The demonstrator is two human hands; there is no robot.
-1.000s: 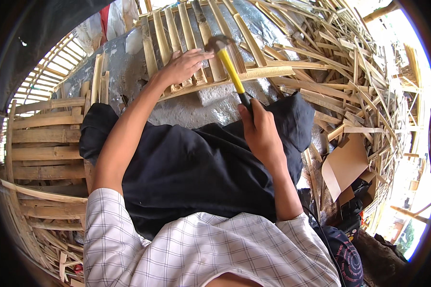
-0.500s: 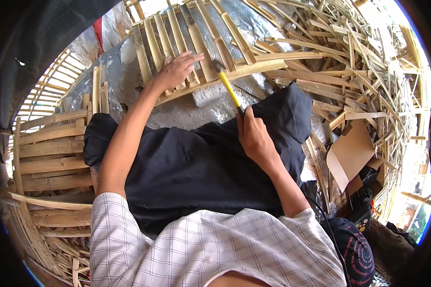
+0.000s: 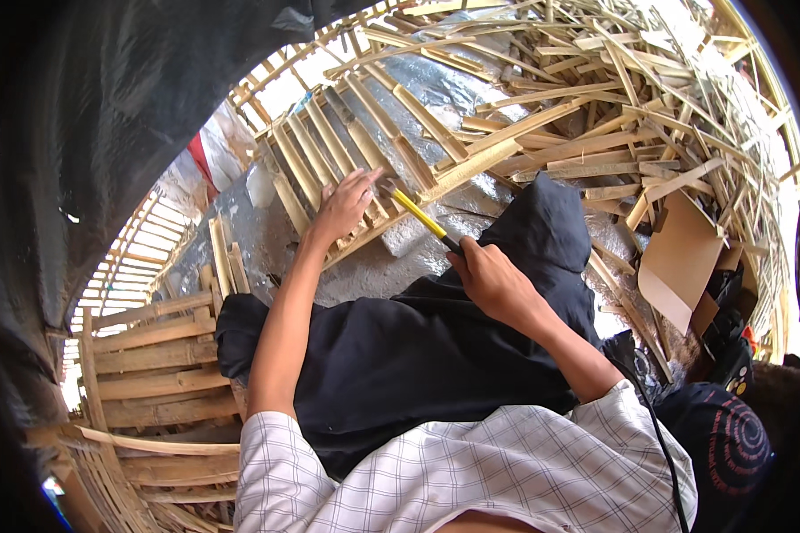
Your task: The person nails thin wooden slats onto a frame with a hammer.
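Observation:
My right hand (image 3: 500,282) is closed round the dark grip of a hammer (image 3: 420,213) with a yellow handle. The hammer's head is down at the near rail (image 3: 478,167) of a bamboo slat panel, close beside my left fingertips. My left hand (image 3: 347,206) lies over the slats with its fingers stretched out, and I see nothing held in it. Several split bamboo slats (image 3: 362,140) run side by side away from that rail. Whether a nail sits under the hammer head is too small to tell.
Black cloth (image 3: 400,346) covers my lap. A heap of split bamboo strips (image 3: 631,107) fills the far right, with a cardboard piece (image 3: 680,258) nearer. Another slatted bamboo panel (image 3: 160,386) is at the left. A black sheet (image 3: 116,115) hangs at upper left.
The whole view has shifted and tilted. The hammer head has come down from above the rail to beside my left fingertips. My left hand remains on the slats.

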